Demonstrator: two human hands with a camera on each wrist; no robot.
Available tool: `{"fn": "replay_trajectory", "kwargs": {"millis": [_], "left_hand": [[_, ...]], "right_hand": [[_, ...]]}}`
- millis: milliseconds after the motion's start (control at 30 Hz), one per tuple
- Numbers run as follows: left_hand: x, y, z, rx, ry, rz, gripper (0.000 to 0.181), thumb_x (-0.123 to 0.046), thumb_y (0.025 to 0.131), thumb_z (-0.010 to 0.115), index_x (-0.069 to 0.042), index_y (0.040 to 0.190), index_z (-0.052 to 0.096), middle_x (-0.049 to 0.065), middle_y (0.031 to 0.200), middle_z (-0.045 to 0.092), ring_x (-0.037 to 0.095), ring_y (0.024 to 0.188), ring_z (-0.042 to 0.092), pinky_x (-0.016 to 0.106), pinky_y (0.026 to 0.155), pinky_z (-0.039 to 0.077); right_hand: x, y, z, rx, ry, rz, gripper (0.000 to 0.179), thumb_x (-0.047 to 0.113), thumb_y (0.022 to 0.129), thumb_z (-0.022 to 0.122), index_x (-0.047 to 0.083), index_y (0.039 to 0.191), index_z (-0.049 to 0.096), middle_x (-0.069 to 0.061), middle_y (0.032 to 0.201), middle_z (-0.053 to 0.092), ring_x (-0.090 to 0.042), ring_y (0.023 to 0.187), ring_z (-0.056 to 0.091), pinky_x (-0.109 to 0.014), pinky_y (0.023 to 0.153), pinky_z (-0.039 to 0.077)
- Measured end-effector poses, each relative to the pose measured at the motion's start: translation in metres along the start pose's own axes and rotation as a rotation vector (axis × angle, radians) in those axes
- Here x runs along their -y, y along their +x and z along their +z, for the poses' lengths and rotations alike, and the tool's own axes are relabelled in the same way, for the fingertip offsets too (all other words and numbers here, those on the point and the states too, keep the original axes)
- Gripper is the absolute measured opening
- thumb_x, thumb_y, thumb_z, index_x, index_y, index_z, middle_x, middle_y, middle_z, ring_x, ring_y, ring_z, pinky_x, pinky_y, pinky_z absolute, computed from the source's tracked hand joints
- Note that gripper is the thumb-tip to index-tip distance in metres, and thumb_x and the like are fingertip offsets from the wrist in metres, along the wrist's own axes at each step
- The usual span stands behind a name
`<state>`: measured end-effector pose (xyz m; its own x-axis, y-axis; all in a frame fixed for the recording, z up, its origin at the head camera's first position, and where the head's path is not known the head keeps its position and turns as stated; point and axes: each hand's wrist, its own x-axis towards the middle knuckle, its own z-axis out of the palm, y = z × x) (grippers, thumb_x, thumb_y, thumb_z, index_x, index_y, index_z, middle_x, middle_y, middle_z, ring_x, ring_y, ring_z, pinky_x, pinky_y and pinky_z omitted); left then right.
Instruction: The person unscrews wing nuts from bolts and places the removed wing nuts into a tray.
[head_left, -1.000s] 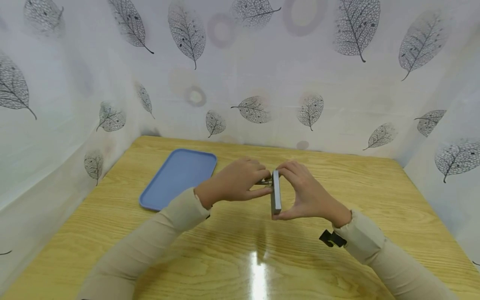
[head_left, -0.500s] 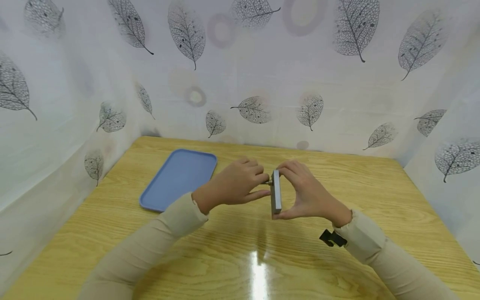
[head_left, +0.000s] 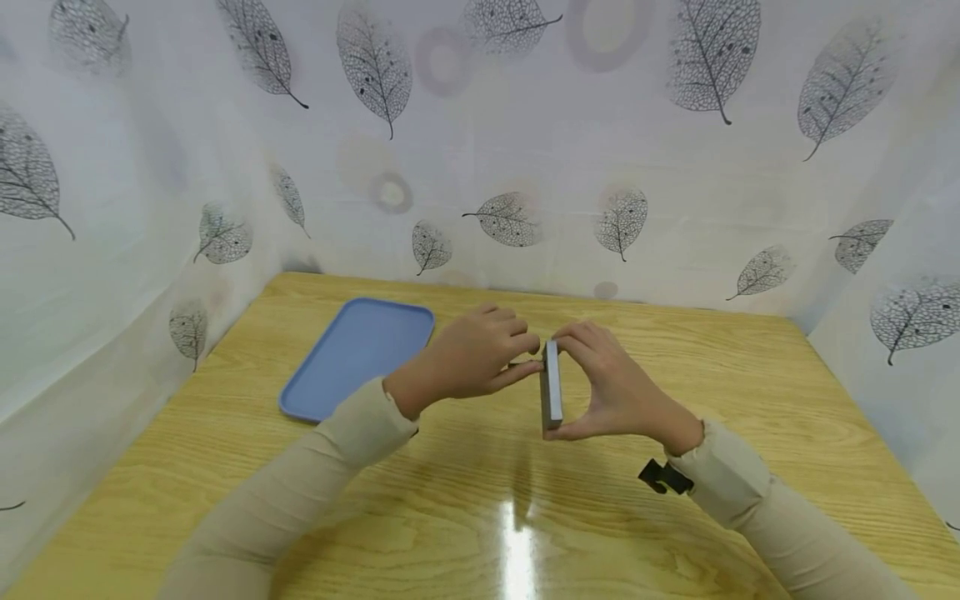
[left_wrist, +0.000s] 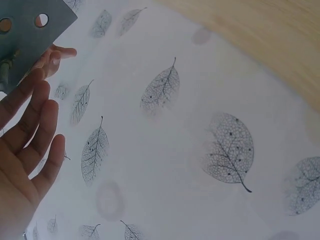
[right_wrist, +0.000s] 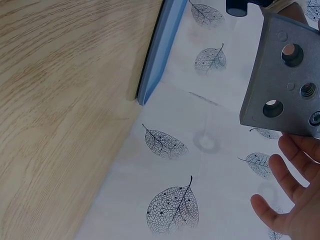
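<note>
"How's the grip from where you sit?"

"I have the right hand [head_left: 611,387] holding a grey, rectangular metal plate [head_left: 552,387] upright above the table, fingertips on its far edge, thumb on the near one. The left hand [head_left: 480,354] is loose, index finger and thumb parted beside a thin metal bolt [left_wrist: 5,70] jutting from the plate; I can't tell whether the thumb touches it."

"Counts?"

"One plate, one jutting bolt, one blue, rounded-corner tray [head_left: 360,358]. On the plate's other face I count two plain round holes [right_wrist: 296,59], one threaded hole [right_wrist: 308,90] and a recessed screw [right_wrist: 315,118]."

"And around it?"

"A glossy, yellow wood-grain tabletop [head_left: 420,517] with a white glare streak, the tray lying at its left. Pale, leaf-printed curtains [head_left: 472,150] hang behind and on both sides."
</note>
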<state>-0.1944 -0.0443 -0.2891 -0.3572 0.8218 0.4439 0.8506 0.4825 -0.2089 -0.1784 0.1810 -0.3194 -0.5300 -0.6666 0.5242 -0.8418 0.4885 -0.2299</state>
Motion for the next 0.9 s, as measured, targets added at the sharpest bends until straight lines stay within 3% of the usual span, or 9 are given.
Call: {"fn": "replay_trajectory", "kwargs": {"millis": [267,533,900], "left_hand": [[0.003,0.005,-0.002,-0.002,0.006,-0.003,0.022,-0.035,0.094,0.056,-0.016,0.093,0.067,-0.004,0.085,0.067,0.013,0.082,0.063,0.031,0.087,0.050],[-0.002,-0.003,-0.006,-0.045,0.091,0.024,0.025,-0.039,0.092,0.058,-0.016,0.094,0.066,-0.003,0.082,0.066,0.014,0.079,0.063,0.031,0.083,0.050],[-0.005,-0.007,0.003,0.024,0.175,0.048,0.038,-0.052,0.090,0.052,-0.016,0.094,0.064,-0.004,0.082,0.065,0.013,0.077,0.061,0.030,0.081,0.049]], "right_hand": [[0.000,0.000,0.000,0.000,-0.002,-0.005,0.083,0.069,0.058,0.075,0.011,0.114,0.057,-0.003,0.113,0.054,-0.018,0.104,0.046,-0.046,0.089,0.038],[-0.002,-0.002,-0.001,0.003,-0.020,0.021,0.086,0.066,0.054,0.079,0.008,0.113,0.057,-0.004,0.114,0.054,-0.018,0.105,0.047,-0.045,0.088,0.039],[-0.003,-0.002,-0.001,0.008,-0.014,0.019,0.085,0.066,0.055,0.078,0.009,0.114,0.057,-0.003,0.114,0.054,-0.019,0.105,0.047,-0.047,0.089,0.038]]}}
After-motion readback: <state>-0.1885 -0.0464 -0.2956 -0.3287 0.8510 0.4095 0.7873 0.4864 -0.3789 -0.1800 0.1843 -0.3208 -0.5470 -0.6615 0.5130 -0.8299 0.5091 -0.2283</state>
